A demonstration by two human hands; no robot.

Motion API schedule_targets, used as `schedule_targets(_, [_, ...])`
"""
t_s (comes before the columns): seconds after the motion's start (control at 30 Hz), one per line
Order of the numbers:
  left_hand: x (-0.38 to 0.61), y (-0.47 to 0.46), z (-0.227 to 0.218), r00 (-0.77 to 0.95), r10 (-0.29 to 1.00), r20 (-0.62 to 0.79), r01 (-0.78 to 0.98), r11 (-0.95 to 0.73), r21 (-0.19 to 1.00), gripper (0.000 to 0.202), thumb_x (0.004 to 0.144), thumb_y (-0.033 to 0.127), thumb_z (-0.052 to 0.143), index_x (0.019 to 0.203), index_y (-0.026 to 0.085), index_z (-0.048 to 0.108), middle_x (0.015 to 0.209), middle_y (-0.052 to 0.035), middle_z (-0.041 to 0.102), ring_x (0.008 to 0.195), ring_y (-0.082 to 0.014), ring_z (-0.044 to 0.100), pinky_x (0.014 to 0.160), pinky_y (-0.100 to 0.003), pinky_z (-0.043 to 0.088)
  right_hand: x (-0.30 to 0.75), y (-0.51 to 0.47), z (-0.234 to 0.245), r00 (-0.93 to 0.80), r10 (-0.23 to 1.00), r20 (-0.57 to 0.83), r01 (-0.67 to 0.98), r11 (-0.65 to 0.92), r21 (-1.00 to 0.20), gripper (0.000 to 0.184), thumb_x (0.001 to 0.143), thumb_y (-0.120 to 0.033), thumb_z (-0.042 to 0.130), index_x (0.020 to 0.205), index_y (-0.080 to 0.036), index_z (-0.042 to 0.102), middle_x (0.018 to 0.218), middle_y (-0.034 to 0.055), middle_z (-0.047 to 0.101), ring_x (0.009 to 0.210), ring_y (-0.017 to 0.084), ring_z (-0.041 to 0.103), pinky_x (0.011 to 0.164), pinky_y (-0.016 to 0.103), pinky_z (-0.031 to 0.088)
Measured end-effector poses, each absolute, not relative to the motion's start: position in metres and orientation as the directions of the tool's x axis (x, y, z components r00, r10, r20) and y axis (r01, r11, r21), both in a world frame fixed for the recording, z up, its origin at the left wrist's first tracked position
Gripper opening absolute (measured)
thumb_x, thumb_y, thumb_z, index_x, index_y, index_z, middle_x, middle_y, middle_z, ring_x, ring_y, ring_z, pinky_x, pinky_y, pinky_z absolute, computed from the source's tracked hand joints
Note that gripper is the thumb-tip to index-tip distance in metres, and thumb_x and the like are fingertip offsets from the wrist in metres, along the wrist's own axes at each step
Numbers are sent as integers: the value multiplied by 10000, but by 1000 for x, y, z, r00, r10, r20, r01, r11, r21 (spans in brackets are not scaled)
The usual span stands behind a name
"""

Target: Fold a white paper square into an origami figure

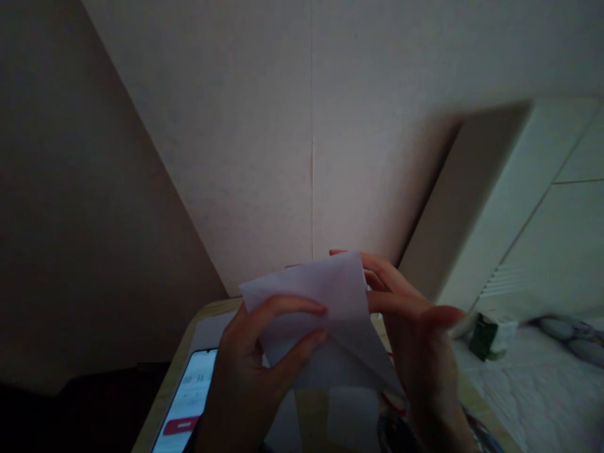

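At far left, a dark side wall (70, 207) meets the pale wall (264, 157) along a slanting corner line. Below the corner stands a table (158, 402) with a light wood-grain top. On its left part lies a phone (193, 390), screen lit, showing digits and a red button; its right side is covered by the left hand (255, 358).

The left hand grips a folded white paper (340, 352) – index finger and thumb on the near face, tips close together, the remaining fingers largely hidden behind. The paper is held up above the table, in front of the pale wall, between the two hands. Beneath it, pale sheets (352, 415) show on the tabletop.

The right hand (415, 321) is at the paper's right edge: fingers extended and passing behind it, thumb standing out to the right, clear of the paper. Whether those fingertips press on the back cannot be told.

Further right is a white cabinet (514, 207), slatted low on its front. Near its foot sits a green-and-white box (493, 336) – beside it, a dark-edged item (570, 333), too blurred to identify.
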State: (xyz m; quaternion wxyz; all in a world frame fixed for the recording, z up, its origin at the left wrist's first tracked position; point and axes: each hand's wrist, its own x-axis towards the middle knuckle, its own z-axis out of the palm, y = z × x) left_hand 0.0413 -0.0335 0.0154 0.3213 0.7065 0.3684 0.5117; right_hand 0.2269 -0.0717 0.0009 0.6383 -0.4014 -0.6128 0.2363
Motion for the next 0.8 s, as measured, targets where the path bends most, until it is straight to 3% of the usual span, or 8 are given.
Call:
schedule_targets(0.13, [46,-36,13,141,878,458,144,-476,868,209,748,197,813,815,394,835,856,72,796,818,-189,695,796,-268,560,228,-73,1,165,737,656,176,632,-754,651,988,-769,335,937,-377,852,1384,-23,694,1215,294,653,1024,433,528])
schedule_targets(0.27, [51,-39,12,113,901,420,150,-433,889,198,772,203,781,832,386,829,874,90,797,816,-165,688,699,-219,522,221,-79,9,239,699,674,269,619,-738,294,1009,-541,594,966,-373,832,1302,-17,732,1148,246,678,985,384,540])
schedule_targets(0.37, [51,-39,11,119,897,425,170,-440,882,176,797,211,760,842,368,825,891,85,810,829,-178,710,741,-246,538,218,-82,13,228,743,630,323,552,-768,209,1001,-436,653,925,-338,821,1327,-5,706,1098,231,695,943,372,560])
schedule_targets(0.43, [51,-37,11,123,890,439,197,-456,868,161,809,216,749,857,350,822,908,70,819,864,-200,730,796,-279,553,221,-82,13,224,739,635,346,549,-761,149,986,-365,684,910,-328,807,1334,-5,697,1146,232,683,937,364,563])
schedule_targets(0.5, [50,-36,11,119,887,446,234,-462,856,156,822,223,729,866,342,819,906,65,822,856,-207,742,757,-283,558,226,-81,13,212,718,663,388,560,-732,82,955,-304,728,910,-325,794,1335,-6,691,1229,235,652,963,354,555])
schedule_targets(0.8, [50,-38,15,137,916,377,217,-399,891,132,748,258,787,814,360,837,874,74,832,776,-189,722,547,-230,487,227,-81,14,149,658,738,515,586,-626,101,949,-204,707,893,-288,704,1370,-33,639,1158,188,647,1018,359,516])
